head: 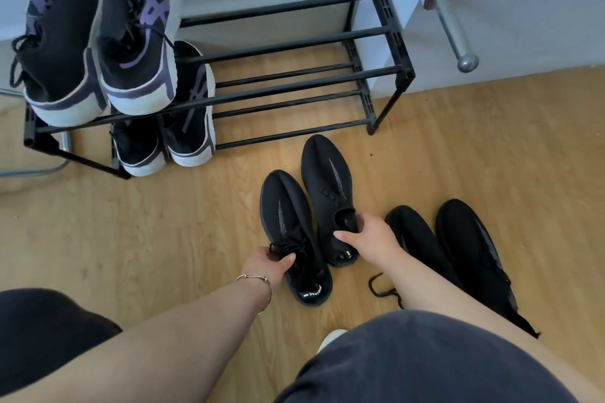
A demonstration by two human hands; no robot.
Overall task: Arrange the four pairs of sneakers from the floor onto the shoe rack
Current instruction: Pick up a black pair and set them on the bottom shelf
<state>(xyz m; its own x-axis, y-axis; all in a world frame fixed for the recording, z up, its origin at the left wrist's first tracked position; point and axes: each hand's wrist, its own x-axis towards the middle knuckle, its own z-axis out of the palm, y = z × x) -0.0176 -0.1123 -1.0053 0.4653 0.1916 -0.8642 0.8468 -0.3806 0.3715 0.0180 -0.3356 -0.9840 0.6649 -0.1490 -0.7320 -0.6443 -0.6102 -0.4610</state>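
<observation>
A black two-tier shoe rack (294, 6) stands against the wall. One black-and-purple sneaker pair (98, 39) sits on its top tier at the left, and a second such pair (183, 127) on the lower tier below. On the floor, my left hand (266, 267) grips the collar of a black knit sneaker (288, 216). My right hand (370, 239) grips the collar of its partner (330, 180). Another all-black pair (458, 245) lies to the right, partly behind my right forearm.
A white door with a metal lever handle (448, 26) stands just right of the rack. A loose black lace (383, 288) lies on the wooden floor. My dark-clothed knees fill the bottom of the view. A chrome tube frame (49, 167) sits at the left.
</observation>
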